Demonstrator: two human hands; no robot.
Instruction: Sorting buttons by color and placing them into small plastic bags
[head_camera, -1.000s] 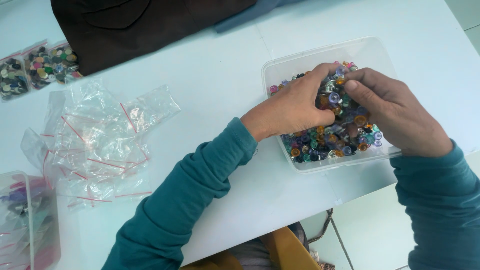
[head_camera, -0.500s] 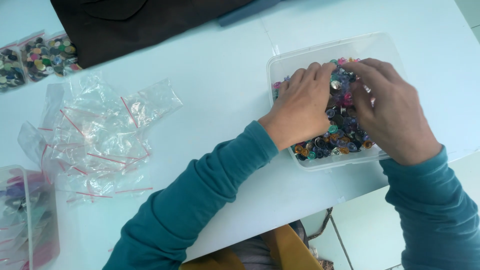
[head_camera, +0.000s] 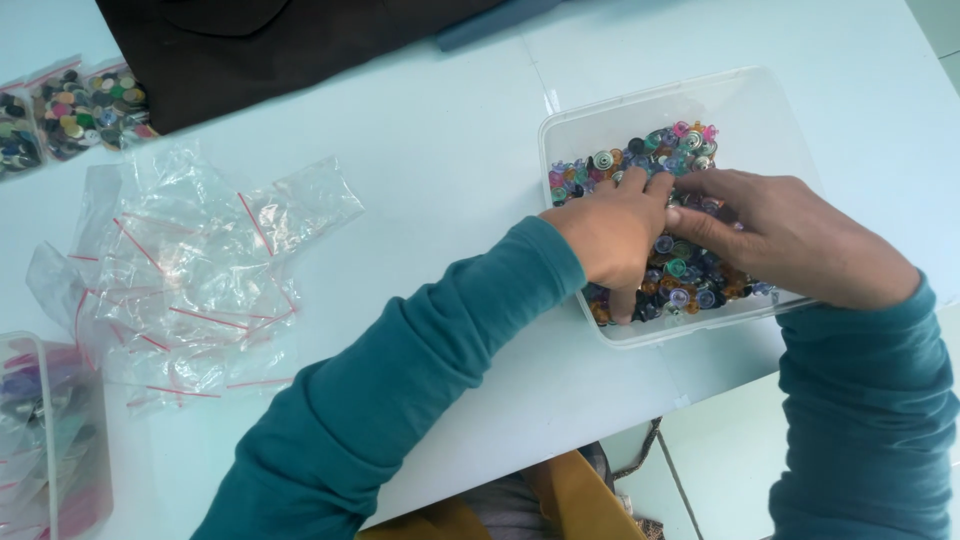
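Tabletop (head_camera: 450, 130): white, carries everything here; the clear plastic tub is the landmark for the places below.
Dark cloth (head_camera: 260, 50): black fabric at the far edge, up and to the left of the tub.
Clear plastic tub (head_camera: 760, 110): rectangular, see-through, at the right near the front edge of the tabletop.
Pile of empty bags (head_camera: 190, 270): small clear zip bags with red seal strips, heaped loosely, well to the left of the tub.
Side container (head_camera: 50, 440): clear box with dim pink and dark contents, far left of the tub, at the picture's lower left corner.
Filled bags (head_camera: 70, 115): small bags packed with mixed coloured buttons, far left of the tub, beside the dark cloth.
Left hand (head_camera: 615, 235): inside the tub at its left side, palm down on the buttons; fingers together and curled into the heap, whether they pinch a piece I cannot tell.
Right hand (head_camera: 790, 240): inside the tub from the right, lying over the heap; fingers (head_camera: 700, 225) close together, tips touching the left hand's, grip hidden.
Buttons (head_camera: 680, 145): small, round, many colours, heaped in the tub under and around both hands.
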